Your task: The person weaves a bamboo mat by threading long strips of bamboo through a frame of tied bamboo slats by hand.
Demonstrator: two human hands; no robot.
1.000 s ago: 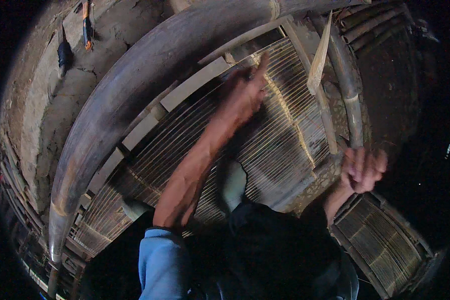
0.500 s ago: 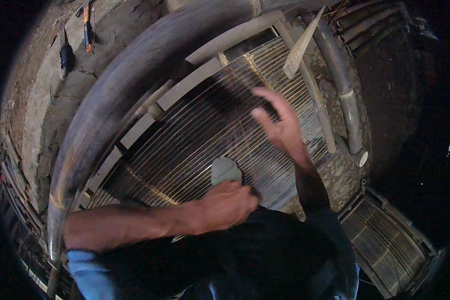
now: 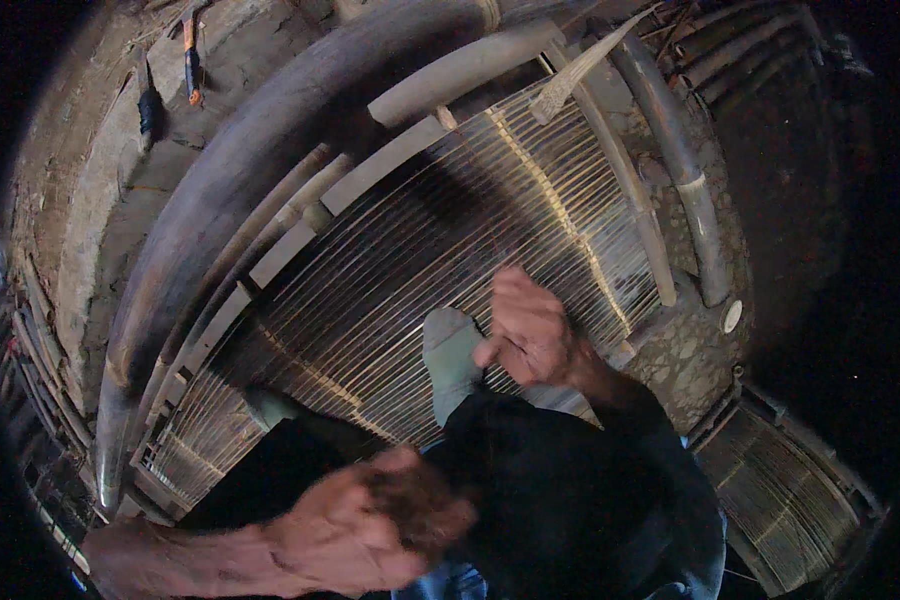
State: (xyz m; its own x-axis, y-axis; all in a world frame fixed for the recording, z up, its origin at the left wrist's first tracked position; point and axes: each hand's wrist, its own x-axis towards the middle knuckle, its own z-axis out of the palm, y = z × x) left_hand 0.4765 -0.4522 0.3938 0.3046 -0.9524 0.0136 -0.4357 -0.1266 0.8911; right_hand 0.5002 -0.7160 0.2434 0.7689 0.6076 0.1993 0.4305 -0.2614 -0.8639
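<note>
A slatted frame of thin bamboo strips [image 3: 370, 290], tied across by pale woven bands [image 3: 545, 185], lies beneath me. My right hand [image 3: 535, 335] is over the slats beside my grey-green socked foot [image 3: 452, 355]. Its fingers are curled together; whatever they may hold is too fine to make out. Closer to my body, my left hand [image 3: 395, 515] is above my dark-clothed lap, blurred, with its fingers bent inward. Anything in it is hidden. A second socked foot [image 3: 270, 408] shows partly at the left.
A thick bamboo pole [image 3: 240, 150] curves along the far side. On the stone ledge are a dark-handled blade [image 3: 148, 110] and an orange-and-black tool [image 3: 191, 65]. A pale split piece [image 3: 580, 75] rests on the frame's far right corner. Another slatted panel [image 3: 780, 490] stands at lower right.
My right hand has come down and nearer, its spread fingers now curled. My left hand has drawn back toward my body, uncovering more of the foot and slats. The view has shifted slightly.
</note>
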